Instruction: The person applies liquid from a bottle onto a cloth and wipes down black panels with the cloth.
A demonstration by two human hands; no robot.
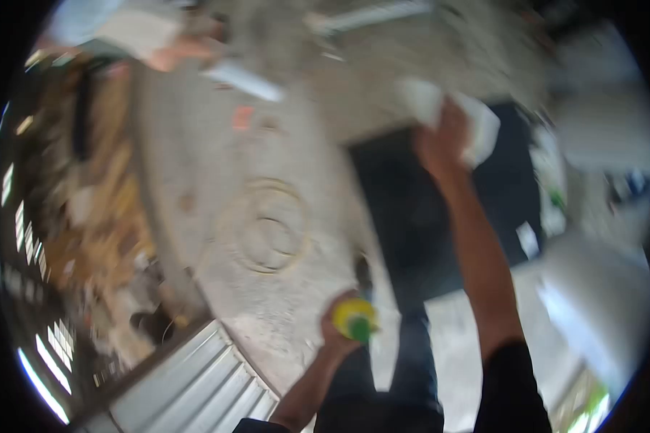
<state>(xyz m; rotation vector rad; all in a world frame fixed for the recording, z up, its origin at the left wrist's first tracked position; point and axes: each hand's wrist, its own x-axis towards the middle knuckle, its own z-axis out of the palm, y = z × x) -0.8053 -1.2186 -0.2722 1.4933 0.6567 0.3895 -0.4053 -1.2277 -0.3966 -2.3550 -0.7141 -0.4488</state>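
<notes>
One broad grey concrete floor (325, 209) gives moving room left of a flat black rectangular sheet (397, 198), over whose far edge the right hand (444, 137) grips a blurred white piece (485, 130), while the left hand (331, 326) clasps a green-capped yellow bottle (349, 315) near the legs (415, 353), cap and long axis roughly toward the camera.

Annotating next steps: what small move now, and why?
Probably lay the white piece flat on the dark panel: the right hand holds it at the panel's far edge, and the left hand holds the yellow bottle aside. Blur hides any contact.
</notes>
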